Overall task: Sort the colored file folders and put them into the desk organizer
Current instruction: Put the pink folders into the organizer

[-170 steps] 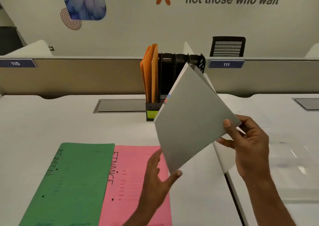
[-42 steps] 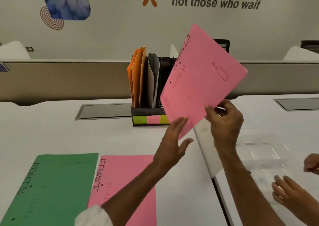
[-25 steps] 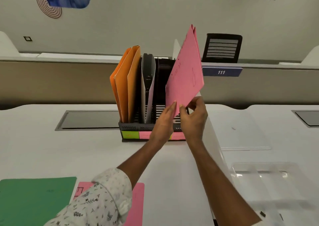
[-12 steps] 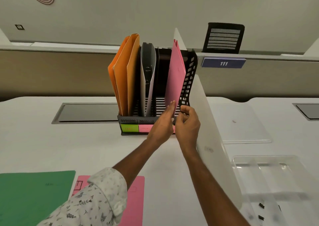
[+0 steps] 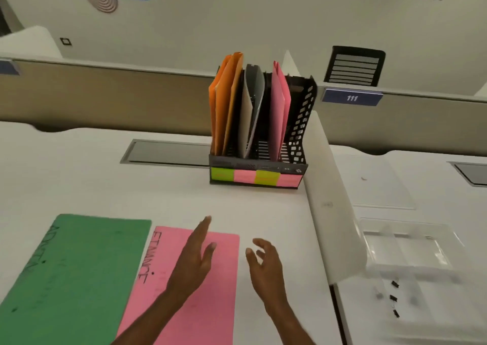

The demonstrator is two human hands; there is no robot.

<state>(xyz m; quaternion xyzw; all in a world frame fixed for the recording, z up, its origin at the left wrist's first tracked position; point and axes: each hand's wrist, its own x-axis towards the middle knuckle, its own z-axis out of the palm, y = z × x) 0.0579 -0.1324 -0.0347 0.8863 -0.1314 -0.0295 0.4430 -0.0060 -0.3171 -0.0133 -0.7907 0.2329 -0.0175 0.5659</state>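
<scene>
While both hands hovered empty, left hand (image 5: 193,263) fingers spread over the pink folder (image 5: 189,286) marked "FINANCE", right hand (image 5: 264,264) fingers loosely apart over bare surface (image 5: 92,181); green folder (image 5: 73,268) lay beside pink one; desk organizer (image 5: 259,170) well ahead held orange folders (image 5: 225,102), grey folder (image 5: 251,107), another pink folder (image 5: 279,112); plate read "111"
</scene>
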